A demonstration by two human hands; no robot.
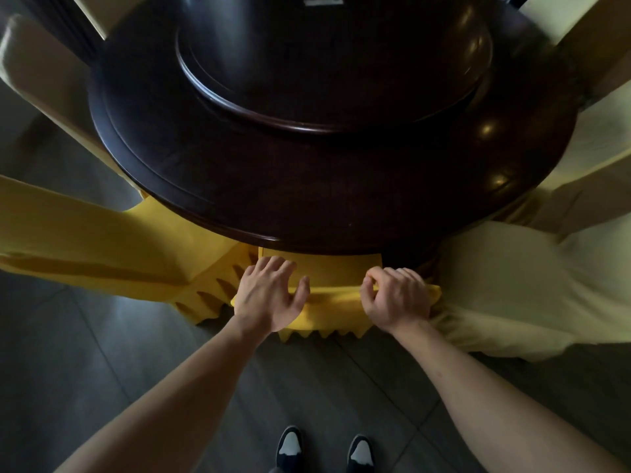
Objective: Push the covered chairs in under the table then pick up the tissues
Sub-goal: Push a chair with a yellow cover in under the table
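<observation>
Tucked close against the rim of the round dark polished wooden table, seat mostly under it: the chair in a bright yellow fabric cover, between a second yellow-covered chair and a pale cream-covered chair. Left hand spread flat on the backrest top, right hand curled, pinching cover cloth. Probably loose, slippery fabric over a stiff frame, so best pushed through the solid top rail; no tissues in view.

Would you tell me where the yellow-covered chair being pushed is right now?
The yellow-covered chair sits bottom centre in the head view, against the dark round wooden table's near edge, between another yellow chair and a cream one.
</observation>
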